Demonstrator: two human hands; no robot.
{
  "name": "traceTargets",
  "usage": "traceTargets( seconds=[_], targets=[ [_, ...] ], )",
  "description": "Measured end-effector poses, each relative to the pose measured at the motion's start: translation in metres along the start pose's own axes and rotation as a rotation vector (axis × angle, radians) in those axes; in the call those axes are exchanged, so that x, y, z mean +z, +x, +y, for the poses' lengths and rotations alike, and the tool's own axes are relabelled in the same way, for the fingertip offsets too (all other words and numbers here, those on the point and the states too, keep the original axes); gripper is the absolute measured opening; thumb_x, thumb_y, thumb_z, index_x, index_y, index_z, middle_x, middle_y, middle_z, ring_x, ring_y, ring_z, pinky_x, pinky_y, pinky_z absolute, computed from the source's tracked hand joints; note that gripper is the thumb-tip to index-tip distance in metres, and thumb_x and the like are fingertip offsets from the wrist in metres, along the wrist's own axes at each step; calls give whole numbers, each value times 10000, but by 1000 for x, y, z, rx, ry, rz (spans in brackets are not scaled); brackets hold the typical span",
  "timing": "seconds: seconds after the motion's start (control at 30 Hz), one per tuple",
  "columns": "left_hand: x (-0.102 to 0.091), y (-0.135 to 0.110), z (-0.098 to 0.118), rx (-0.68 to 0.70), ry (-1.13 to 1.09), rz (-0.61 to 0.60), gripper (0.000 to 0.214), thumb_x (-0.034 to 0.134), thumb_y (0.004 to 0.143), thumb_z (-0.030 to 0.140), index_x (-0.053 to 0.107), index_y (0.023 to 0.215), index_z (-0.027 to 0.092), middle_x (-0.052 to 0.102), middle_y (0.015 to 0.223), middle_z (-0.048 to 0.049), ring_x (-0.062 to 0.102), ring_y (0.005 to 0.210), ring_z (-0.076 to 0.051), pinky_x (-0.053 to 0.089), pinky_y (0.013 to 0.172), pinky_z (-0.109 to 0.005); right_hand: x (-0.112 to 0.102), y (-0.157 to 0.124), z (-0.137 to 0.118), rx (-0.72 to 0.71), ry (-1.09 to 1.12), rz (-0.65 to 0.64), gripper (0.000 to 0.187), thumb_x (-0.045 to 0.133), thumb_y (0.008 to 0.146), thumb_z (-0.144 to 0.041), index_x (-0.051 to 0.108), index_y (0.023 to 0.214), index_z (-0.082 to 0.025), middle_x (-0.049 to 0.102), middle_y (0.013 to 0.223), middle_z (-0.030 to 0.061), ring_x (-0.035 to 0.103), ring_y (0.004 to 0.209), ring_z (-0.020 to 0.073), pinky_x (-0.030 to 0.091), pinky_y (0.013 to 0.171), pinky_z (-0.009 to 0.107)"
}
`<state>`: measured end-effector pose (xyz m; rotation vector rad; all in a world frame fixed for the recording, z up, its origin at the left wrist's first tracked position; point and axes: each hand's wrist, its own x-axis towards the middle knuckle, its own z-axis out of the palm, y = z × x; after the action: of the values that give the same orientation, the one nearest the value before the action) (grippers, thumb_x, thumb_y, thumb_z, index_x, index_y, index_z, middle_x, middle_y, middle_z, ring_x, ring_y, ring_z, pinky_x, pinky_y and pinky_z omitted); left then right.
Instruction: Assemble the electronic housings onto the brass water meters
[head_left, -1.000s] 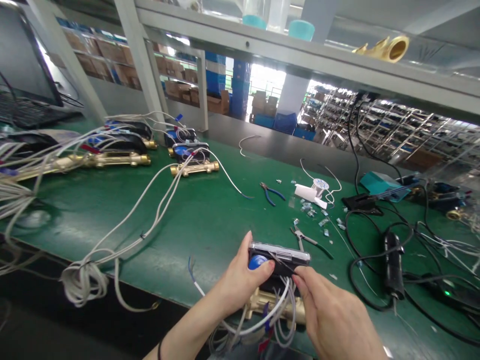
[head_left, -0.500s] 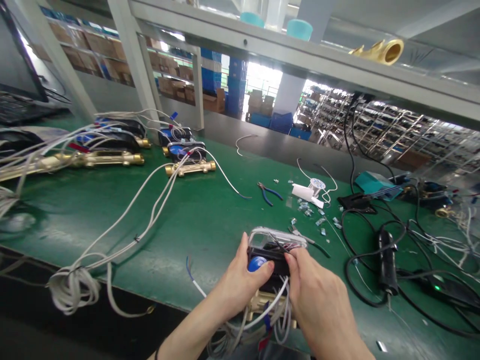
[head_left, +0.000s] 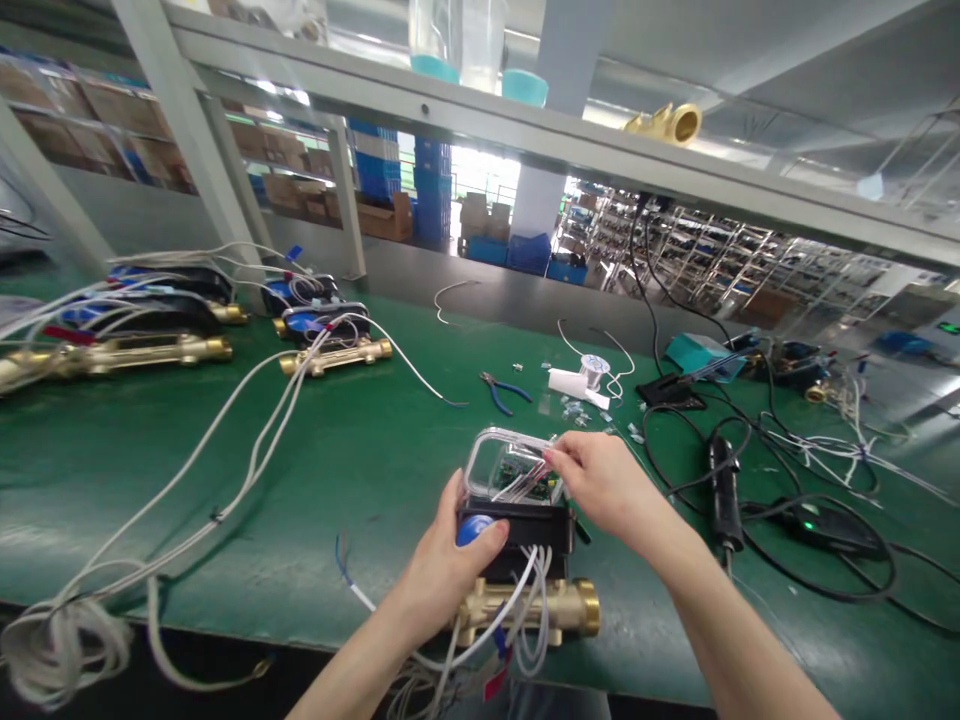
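My left hand (head_left: 448,545) grips the left side of a black meter housing (head_left: 536,525), its thumb over the round blue cap (head_left: 474,528). A clear plastic cover (head_left: 481,465) stands up at the housing's far side, and a green circuit board (head_left: 534,478) shows in front of or inside it. Thin wires (head_left: 517,486) slant across the board to the pinched fingertips of my right hand (head_left: 592,470), close to the cover's right edge. Below the housing lies a brass pipe body (head_left: 574,608). Several white cables (head_left: 517,610) leave the housing's near side and hang toward me.
Blue-handled cutters (head_left: 506,393) lie beyond the meter, with a solder spool (head_left: 595,370) and small clear scraps beside them. On the right are a black handheld tool (head_left: 724,490) and tangled black cords. Other brass meters (head_left: 337,357) and coiled white cables (head_left: 64,645) occupy the left.
My right hand has moved from the housing's front up to the thin wires by the clear cover, uncovering the circuit board and brass body. My left hand keeps its hold. The view has shifted right.
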<state>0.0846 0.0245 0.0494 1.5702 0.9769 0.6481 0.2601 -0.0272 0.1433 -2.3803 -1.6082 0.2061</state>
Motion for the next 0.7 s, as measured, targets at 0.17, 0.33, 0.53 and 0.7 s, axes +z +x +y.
traceTargets(
  seconds=[0.17, 0.33, 0.53, 0.7],
  targets=[
    [-3, 0, 6, -12, -15, -57, 832, 590, 710, 549, 335, 1394, 150, 582, 1278, -115, 546, 1181, -301, 403, 1021, -402, -9, -56, 46, 96, 186, 31, 367, 378, 920, -423, 596, 722, -204, 548, 555, -24, 483, 522, 111, 336, 503, 212],
    [1, -2, 9, -35, -20, 1, 811, 593, 684, 556, 330, 1334, 148, 535, 1312, -152, 529, 1199, -296, 403, 1017, -407, 16, -112, 97, 270, 282, 135, 408, 353, 901, -537, 585, 774, -227, 510, 525, -36, 500, 487, 125, 367, 496, 219],
    [-2, -5, 10, -30, 5, -41, 605, 592, 711, 554, 370, 1151, 204, 616, 1119, -86, 616, 1022, -239, 463, 914, -368, 67, -161, 150, 294, -224, 262, 368, 323, 932, -458, 604, 852, -234, 604, 532, 11, 601, 469, 218, 368, 464, 301],
    [-15, -4, 18, -47, 69, -276, 508, 690, 676, 483, 438, 1030, 220, 635, 891, 7, 624, 806, -192, 494, 752, -305, 63, -145, 148, 101, -538, 415, 287, 365, 935, -368, 597, 875, -209, 650, 771, 87, 622, 689, 250, 451, 598, 364]
  ],
)
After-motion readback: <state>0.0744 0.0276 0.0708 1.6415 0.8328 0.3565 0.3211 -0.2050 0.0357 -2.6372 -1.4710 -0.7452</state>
